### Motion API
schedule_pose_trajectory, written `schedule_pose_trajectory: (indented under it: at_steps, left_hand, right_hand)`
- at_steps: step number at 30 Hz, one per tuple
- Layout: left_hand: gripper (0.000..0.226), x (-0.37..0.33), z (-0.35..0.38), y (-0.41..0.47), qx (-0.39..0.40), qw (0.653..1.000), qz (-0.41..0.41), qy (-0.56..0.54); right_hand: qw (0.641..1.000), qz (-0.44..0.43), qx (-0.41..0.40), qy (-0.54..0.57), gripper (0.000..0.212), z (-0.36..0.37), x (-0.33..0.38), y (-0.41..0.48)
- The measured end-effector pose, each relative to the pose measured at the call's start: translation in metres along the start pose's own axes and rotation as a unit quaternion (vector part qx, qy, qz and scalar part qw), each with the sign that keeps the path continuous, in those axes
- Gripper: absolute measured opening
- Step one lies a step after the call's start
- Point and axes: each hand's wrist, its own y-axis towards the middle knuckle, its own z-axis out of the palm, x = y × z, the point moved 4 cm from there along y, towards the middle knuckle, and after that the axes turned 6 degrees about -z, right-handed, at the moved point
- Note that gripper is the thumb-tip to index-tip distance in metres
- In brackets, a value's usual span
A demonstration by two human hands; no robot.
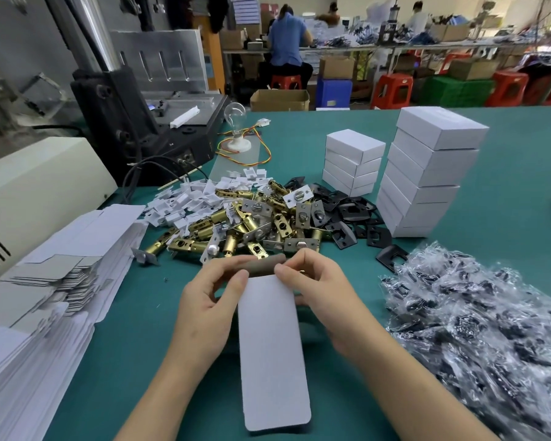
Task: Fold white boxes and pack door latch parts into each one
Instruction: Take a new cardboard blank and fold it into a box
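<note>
I hold a white box [272,351] over the green table, its long lid flap pointing toward me and its grey inside open at the far end. My left hand [209,300] grips its left side, thumb near the opening. On the right side my right hand [318,291] grips it, and a brass glint shows under the fingers. Just beyond lies a pile of brass door latches [236,224], with black strike plates [350,211] to its right. Flat white box blanks [54,281] are stacked at the left.
Two stacks of closed white boxes [427,173] stand at the back right. Clear bags of black parts [477,329] fill the right side. Small white plastic pieces [188,198], a light bulb [236,122] and a black machine [134,122] sit behind. Seated people work far off.
</note>
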Motion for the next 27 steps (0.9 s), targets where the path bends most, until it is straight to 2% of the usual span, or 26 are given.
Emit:
schedule_pose_trajectory:
  at_steps: [4,8,11,15,18,27]
  left_hand:
    - [0.016,0.000,-0.001,-0.001,0.007,1.000,-0.011,-0.009]
    - [0.049,0.003,0.004,-0.002,0.045,0.994,-0.069,-0.074]
    - [0.060,0.006,0.007,0.000,0.068,0.982,-0.142,-0.107]
    - [0.041,0.007,0.007,0.001,0.127,0.960,-0.187,-0.164]
    - [0.031,0.006,0.009,-0.002,0.167,0.950,-0.204,-0.165]
    - [0.035,0.005,0.009,-0.003,0.148,0.950,-0.220,-0.165]
  right_hand:
    - [1.000,0.000,0.013,-0.007,0.016,-0.001,0.002,-0.001]
    - [0.999,-0.034,0.027,-0.031,0.020,0.001,0.005,-0.001]
    - [0.997,-0.063,0.027,-0.045,0.018,0.002,0.007,0.000]
    - [0.993,-0.080,0.009,-0.086,0.013,-0.001,0.004,0.002]
    - [0.992,-0.082,0.001,-0.096,0.011,-0.004,0.004,0.002]
    - [0.994,-0.039,0.058,-0.089,0.013,-0.008,0.008,0.001]
